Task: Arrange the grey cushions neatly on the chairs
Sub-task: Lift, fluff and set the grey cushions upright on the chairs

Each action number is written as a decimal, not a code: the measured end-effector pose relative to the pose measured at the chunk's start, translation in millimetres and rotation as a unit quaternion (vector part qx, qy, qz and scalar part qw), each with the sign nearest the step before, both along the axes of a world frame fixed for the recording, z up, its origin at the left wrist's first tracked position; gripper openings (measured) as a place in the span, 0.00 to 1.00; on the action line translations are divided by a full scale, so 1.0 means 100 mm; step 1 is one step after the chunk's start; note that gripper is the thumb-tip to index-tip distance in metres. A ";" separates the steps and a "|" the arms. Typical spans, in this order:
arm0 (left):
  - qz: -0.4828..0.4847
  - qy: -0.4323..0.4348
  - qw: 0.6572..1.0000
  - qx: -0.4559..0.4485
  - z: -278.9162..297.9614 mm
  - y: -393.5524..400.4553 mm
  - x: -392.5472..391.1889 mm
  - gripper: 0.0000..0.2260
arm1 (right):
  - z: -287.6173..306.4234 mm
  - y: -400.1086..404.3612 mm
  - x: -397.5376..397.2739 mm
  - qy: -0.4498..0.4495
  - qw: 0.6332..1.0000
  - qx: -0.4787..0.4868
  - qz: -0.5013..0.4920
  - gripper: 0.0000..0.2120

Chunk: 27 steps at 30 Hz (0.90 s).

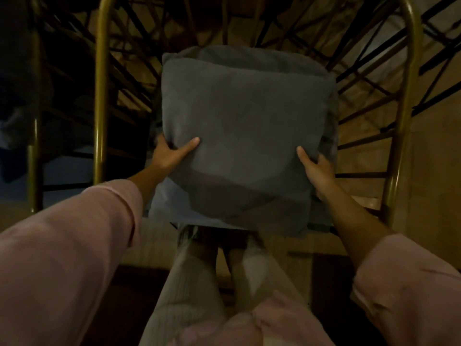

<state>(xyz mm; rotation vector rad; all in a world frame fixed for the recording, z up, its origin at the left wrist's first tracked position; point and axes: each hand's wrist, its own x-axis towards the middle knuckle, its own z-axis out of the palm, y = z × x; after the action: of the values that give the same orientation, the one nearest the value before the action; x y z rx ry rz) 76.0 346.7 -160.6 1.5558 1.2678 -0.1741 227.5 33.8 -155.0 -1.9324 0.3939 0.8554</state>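
Observation:
A square grey cushion (pixel 244 131) fills the middle of the view, held over the seat of a chair with a gold metal frame (pixel 101 96). My left hand (pixel 172 153) grips the cushion's left edge, thumb on top. My right hand (pixel 316 168) grips its right edge the same way. Behind it, a second grey cushion (pixel 249 54) peeks out along the top and right side. The chair seat under the cushions is hidden.
The chair's dark wire back fans out beyond the cushions between two gold uprights (pixel 404 108). Another gold-framed chair (pixel 35 136) stands at the left. My legs and feet (pixel 212 255) stand on the tan floor right in front of the chair.

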 end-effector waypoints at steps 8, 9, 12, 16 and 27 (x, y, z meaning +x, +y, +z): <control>-0.035 0.061 0.998 -0.009 -0.05 0.00 0.00 0.52 | -0.12 -0.01 -0.14 0.060 0.998 -0.017 -0.010 0.60; -0.038 0.064 0.997 -0.007 -0.05 0.00 -0.01 0.51 | -0.12 0.00 -0.17 0.056 0.998 -0.021 -0.018 0.55; -0.034 0.052 0.998 0.005 -0.05 -0.02 0.02 0.51 | -0.18 -0.05 -0.17 0.031 0.999 -0.027 -0.035 0.47; -0.031 0.050 0.998 0.015 -0.03 -0.05 -0.01 0.53 | -0.18 -0.12 -0.16 0.015 0.999 -0.029 -0.030 0.45; -0.064 0.090 0.994 -0.014 -0.23 -0.14 -0.25 0.59 | -0.28 -0.17 -0.40 0.028 0.997 -0.058 -0.034 0.51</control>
<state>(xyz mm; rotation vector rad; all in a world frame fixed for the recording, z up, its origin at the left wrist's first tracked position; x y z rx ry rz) 51.5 332.4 -183.2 1.6274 1.2983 -0.4206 187.1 17.1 -182.6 -1.9923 0.5511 0.8596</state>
